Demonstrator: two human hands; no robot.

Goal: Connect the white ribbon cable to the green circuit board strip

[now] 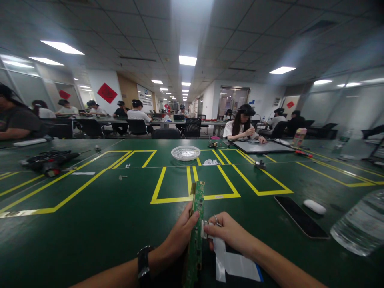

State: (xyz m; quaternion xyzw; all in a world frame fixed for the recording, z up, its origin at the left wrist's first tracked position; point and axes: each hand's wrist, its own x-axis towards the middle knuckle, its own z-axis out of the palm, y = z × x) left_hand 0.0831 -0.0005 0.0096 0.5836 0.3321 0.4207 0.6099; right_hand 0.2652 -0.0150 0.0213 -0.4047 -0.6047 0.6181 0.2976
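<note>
My left hand (180, 236) grips a narrow green circuit board (197, 224), holding it on edge above the green table (99, 224). A dark watch sits on that wrist. Closed against the board's right side, my right hand (231, 234) pinches the end of a flat white ribbon cable (229, 262). The cable trails down toward me and ends in a blue tip.
A black phone (301, 216) and a small white case (314, 206) lie to the right, with a clear plastic bottle (360, 226) at the far right. A white basket (185, 153) sits ahead between yellow tape lines. A power screwdriver (49, 161) lies at left. Other people work at further tables.
</note>
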